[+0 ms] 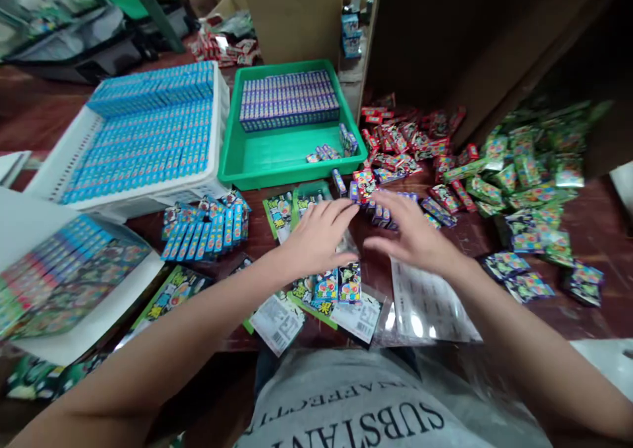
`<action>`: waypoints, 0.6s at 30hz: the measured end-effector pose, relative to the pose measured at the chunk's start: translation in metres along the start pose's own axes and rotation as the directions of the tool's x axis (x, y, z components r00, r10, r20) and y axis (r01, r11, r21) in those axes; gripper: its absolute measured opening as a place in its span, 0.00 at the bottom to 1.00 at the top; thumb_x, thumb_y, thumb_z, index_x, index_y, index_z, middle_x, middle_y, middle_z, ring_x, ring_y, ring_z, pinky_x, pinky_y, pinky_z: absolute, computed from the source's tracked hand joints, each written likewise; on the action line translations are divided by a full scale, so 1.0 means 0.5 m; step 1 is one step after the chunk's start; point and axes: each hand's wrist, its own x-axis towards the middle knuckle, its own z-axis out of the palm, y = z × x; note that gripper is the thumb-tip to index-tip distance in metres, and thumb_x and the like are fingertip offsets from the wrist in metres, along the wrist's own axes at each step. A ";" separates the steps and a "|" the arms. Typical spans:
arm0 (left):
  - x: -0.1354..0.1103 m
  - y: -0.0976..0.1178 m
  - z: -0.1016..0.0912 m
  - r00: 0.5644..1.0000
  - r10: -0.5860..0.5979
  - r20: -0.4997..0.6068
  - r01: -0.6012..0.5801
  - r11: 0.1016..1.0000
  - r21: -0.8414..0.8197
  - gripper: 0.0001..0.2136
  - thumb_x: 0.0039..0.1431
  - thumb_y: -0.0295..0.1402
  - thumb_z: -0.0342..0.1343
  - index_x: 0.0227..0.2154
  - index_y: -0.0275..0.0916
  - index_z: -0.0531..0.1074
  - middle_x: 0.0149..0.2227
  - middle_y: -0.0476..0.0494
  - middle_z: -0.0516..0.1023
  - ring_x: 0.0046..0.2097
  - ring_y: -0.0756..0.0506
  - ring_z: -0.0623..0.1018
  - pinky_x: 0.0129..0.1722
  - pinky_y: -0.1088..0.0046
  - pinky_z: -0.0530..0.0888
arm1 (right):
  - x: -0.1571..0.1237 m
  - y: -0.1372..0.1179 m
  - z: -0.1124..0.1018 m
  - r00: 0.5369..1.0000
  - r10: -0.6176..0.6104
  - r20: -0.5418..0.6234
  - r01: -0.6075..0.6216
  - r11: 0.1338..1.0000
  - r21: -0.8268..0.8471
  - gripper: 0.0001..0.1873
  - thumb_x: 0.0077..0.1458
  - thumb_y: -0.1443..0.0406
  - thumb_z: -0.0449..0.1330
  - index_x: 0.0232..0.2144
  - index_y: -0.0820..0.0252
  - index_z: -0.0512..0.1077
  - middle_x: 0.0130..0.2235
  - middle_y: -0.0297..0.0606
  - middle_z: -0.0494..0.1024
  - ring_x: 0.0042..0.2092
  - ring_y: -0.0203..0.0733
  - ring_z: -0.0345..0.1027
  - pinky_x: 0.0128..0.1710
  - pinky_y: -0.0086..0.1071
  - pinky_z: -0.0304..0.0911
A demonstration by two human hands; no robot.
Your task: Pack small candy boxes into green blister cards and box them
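My left hand [319, 237] hovers palm down over the small boxes and flat packages, its fingers stretched out. Opposite it, my right hand [410, 237] has its thumb apart from its fingers, with nothing visible between them. Just beyond the fingertips stands a red box [364, 184] among purple boxes [380, 216]; whether a finger touches them I cannot tell. Below my left hand lie a blue box [326, 286] and a dark box [350, 283], side by side on green-and-black packages [304, 289]. A clear plastic sheet [430, 303] lies below my right hand.
A green tray [291, 179] holds rows of purple boxes; a white crate [222, 105] beside it holds blue ones. Loose blue boxes [208, 230] lie at left, near an open carton [93, 322]. Red packets [395, 138] and green packets [519, 158] are heaped at right.
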 end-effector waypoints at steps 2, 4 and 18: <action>0.100 0.000 -0.024 1.000 0.007 -0.010 -0.006 0.993 0.114 0.40 0.61 0.47 0.60 0.69 0.36 0.51 0.71 0.34 0.57 0.67 0.34 0.59 0.65 0.57 0.57 | 0.032 0.064 -0.053 0.988 0.090 -0.125 -0.104 0.988 -0.114 0.39 0.61 0.49 0.62 0.68 0.54 0.56 0.63 0.51 0.67 0.65 0.61 0.60 0.64 0.59 0.58; 0.193 -0.002 -0.040 0.998 -0.052 0.047 0.041 0.976 0.215 0.41 0.59 0.47 0.61 0.69 0.34 0.52 0.68 0.31 0.62 0.66 0.33 0.62 0.63 0.57 0.59 | 0.046 0.130 -0.109 0.965 0.218 -0.147 -0.249 0.937 -0.244 0.40 0.59 0.51 0.63 0.67 0.59 0.58 0.61 0.53 0.68 0.63 0.62 0.61 0.62 0.57 0.59; 0.300 -0.066 -0.072 0.999 -0.014 0.051 0.000 0.961 0.275 0.19 0.67 0.29 0.44 0.54 0.31 0.72 0.50 0.29 0.80 0.48 0.32 0.81 0.48 0.55 0.73 | -0.204 0.266 -0.236 0.724 0.680 -0.116 -0.587 0.517 -0.623 0.24 0.58 0.54 0.64 0.53 0.60 0.73 0.49 0.52 0.75 0.56 0.62 0.68 0.54 0.53 0.63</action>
